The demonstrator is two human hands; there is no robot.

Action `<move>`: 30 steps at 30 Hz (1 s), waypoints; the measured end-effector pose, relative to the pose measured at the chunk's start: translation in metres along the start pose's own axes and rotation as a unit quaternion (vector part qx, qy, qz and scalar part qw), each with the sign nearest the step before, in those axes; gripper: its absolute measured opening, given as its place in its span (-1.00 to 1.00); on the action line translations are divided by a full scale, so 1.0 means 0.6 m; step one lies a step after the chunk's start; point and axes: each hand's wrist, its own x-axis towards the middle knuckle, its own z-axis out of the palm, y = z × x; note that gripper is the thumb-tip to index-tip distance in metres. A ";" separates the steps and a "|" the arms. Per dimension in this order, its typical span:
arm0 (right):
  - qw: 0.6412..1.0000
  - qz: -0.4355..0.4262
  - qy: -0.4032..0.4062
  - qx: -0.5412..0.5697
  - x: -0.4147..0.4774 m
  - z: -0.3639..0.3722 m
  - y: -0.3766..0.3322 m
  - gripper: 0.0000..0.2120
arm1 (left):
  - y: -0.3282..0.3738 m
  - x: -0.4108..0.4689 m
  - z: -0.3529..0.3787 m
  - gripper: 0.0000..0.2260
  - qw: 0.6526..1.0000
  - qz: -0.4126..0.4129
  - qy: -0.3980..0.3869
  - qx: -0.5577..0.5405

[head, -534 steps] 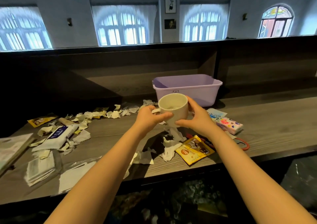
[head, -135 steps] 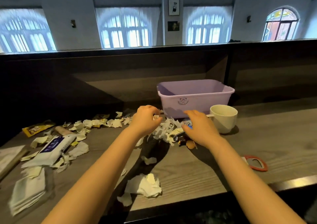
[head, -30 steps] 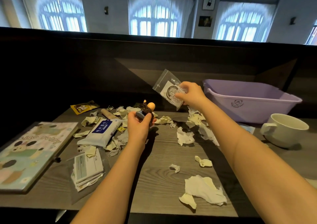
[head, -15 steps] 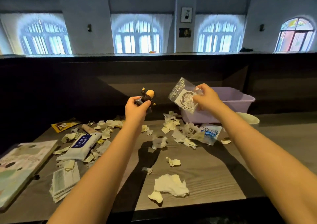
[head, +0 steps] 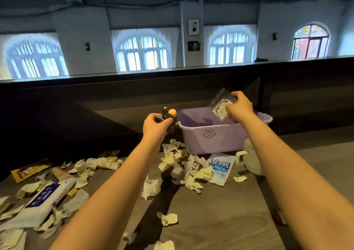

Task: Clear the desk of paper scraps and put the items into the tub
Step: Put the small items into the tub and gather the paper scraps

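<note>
While the right hand point(head: 238, 106) pinches a small clear bag point(head: 220, 107) with a round printed label above the open purple tub point(head: 210, 141), the left hand point(head: 156, 126) curls around a little toy figure point(head: 169, 115) with a tan ball head, held up just beside the tub's left rim. The tub stands at the back of the grey desk point(head: 220, 215). Torn paper scraps point(head: 178, 159) lie heaped in front of it and trail off to the left. A blue-and-white packet point(head: 221, 170) lies at the heap's right edge, and a white mug point(head: 250, 158) sits near it, partly hidden by the right forearm. At far left lie a pack of wipes point(head: 43, 199) and a yellow sachet point(head: 28, 170).
</note>
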 end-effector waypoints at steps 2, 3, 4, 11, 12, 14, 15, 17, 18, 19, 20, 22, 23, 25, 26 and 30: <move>0.999 0.007 -0.016 -0.048 0.008 0.020 0.010 -0.58 | -0.005 0.010 0.007 -0.79 1.000 0.005 -0.004 0.005; 0.996 0.005 -0.032 -0.084 0.010 0.030 0.016 -0.62 | -0.007 0.015 0.008 -0.79 1.000 0.008 -0.007 0.009; 0.991 -0.005 -0.049 -0.121 0.013 0.038 0.021 -0.66 | -0.009 0.018 0.010 -0.80 1.000 0.012 -0.010 0.011; 0.983 -0.058 -0.072 -0.158 0.000 0.034 0.020 -0.74 | -0.006 0.037 0.034 -0.78 0.999 0.027 -0.004 0.034; 0.983 -0.069 -0.071 -0.156 -0.006 0.031 0.021 -0.74 | -0.004 0.040 0.040 -0.77 0.999 0.026 -0.004 0.042; 0.979 -0.096 -0.073 -0.162 -0.020 0.026 0.024 -0.74 | 0.001 0.047 0.057 -0.78 0.997 0.032 -0.018 0.065; 0.977 -0.110 -0.077 -0.166 -0.027 0.025 0.026 -0.75 | 0.004 0.050 0.066 -0.78 0.995 0.039 -0.028 0.083; 0.974 -0.127 -0.089 -0.165 -0.041 0.025 0.029 -0.76 | 0.009 0.055 0.084 -0.79 0.988 0.064 -0.048 0.130; 0.974 -0.129 -0.098 -0.161 -0.046 0.025 0.031 -0.76 | 0.010 0.059 0.095 -0.79 0.981 0.084 -0.062 0.162; 0.973 -0.131 -0.108 -0.158 -0.050 0.026 0.034 -0.76 | 0.011 0.061 0.104 -0.78 0.969 0.113 -0.077 0.208; 0.972 -0.132 -0.117 -0.157 -0.052 0.026 0.036 -0.76 | 0.011 0.064 0.113 -0.77 0.948 0.146 -0.094 0.268; 0.973 -0.126 -0.126 -0.146 -0.054 0.024 0.039 -0.76 | 0.011 0.067 0.128 -0.78 0.885 0.193 -0.141 0.399; 0.975 -0.120 -0.126 -0.136 -0.054 0.023 0.039 -0.76 | 0.009 0.069 0.134 -0.79 0.851 0.199 -0.166 0.456; 0.979 -0.110 -0.122 -0.121 -0.053 0.022 0.040 -0.75 | 0.007 0.072 0.142 -0.79 0.805 0.182 -0.201 0.528; 0.980 -0.109 -0.121 -0.118 -0.053 0.022 0.039 -0.75 | 0.007 0.074 0.143 -0.78 0.796 0.167 -0.208 0.543; 0.979 -0.108 -0.121 -0.122 -0.056 0.027 0.040 -0.77 | 0.003 0.075 0.126 -0.78 0.811 0.161 -0.204 0.524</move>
